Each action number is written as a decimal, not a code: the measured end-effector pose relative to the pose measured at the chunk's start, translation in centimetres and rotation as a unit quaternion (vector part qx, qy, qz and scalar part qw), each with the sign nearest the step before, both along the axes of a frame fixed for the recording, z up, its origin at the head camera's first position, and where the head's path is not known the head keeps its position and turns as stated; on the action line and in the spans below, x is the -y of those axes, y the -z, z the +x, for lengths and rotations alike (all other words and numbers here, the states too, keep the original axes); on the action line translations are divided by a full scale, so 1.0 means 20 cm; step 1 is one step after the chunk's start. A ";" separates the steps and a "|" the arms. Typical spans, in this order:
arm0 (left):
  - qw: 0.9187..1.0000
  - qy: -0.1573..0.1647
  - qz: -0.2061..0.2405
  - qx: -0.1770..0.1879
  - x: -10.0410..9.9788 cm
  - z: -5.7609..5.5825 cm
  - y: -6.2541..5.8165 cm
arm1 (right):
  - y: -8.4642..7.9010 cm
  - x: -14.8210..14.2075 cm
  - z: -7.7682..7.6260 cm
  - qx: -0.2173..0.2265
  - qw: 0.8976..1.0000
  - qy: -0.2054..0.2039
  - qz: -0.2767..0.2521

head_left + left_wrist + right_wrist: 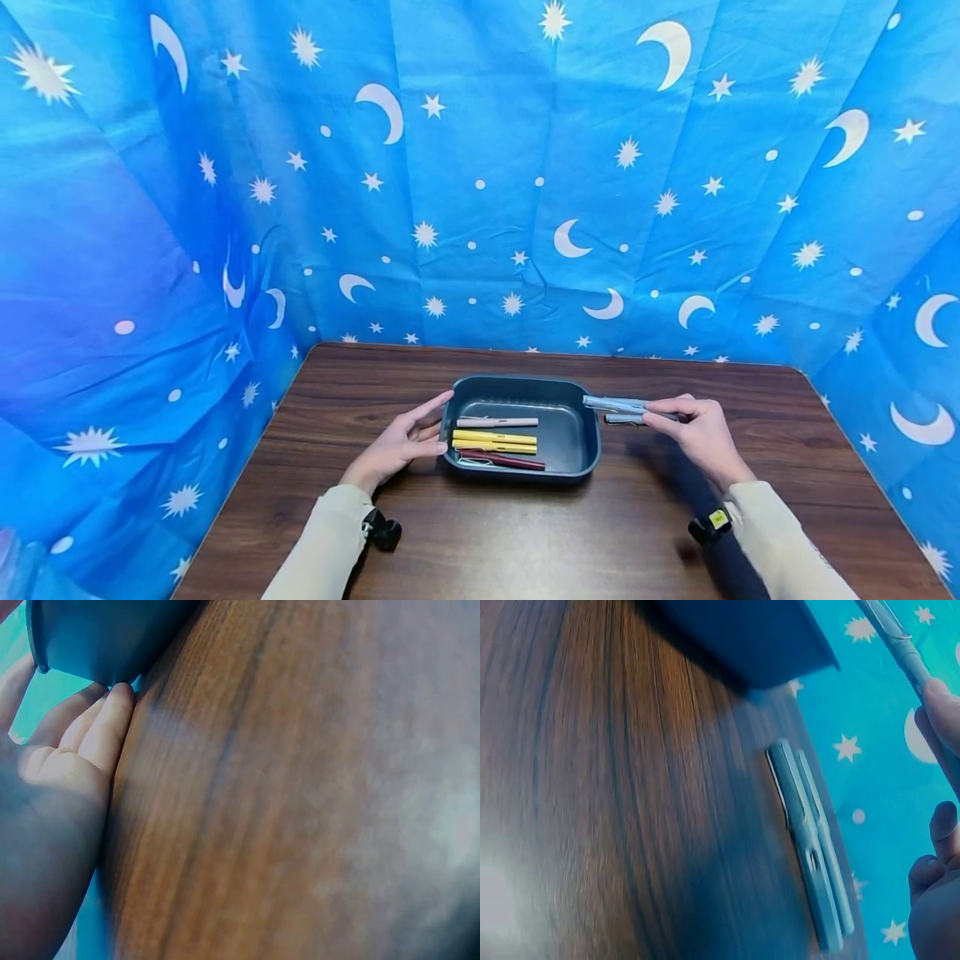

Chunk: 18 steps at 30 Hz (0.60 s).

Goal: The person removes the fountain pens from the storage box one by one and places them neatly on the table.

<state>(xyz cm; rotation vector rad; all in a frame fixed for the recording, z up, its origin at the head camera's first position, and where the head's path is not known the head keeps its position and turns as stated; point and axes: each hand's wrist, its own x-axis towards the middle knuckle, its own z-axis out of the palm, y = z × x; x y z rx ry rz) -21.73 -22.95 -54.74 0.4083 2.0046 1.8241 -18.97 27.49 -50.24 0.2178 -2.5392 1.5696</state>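
Note:
A dark rectangular tray [525,477] stands on the table. Inside, along its left side, lie a pale pinkish pen [497,422], yellow pens [495,442] and dark red pen [517,461]. My left hand [401,442] touches the tray's left end, thumb at the near part of the rim and index finger stretched toward the far corner. Between thumb and fingers my right hand [697,429] pinches a silvery-blue pen [613,404], its tip end over the tray's right rim. Below it, two similar pens [810,855] lie side by side on the table, partly hidden in the head view.
The wooden table [510,542] ends at a blue curtain [480,208] with moons and stars, which hangs behind and at both sides. A small black device [382,529] sits at the left wrist and another [708,527] at the right.

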 end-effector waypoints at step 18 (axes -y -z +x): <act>1.000 0.000 -0.002 -0.003 0.00 -0.01 0.01 | 0.10 -0.21 0.05 0.002 0.996 0.069 0.060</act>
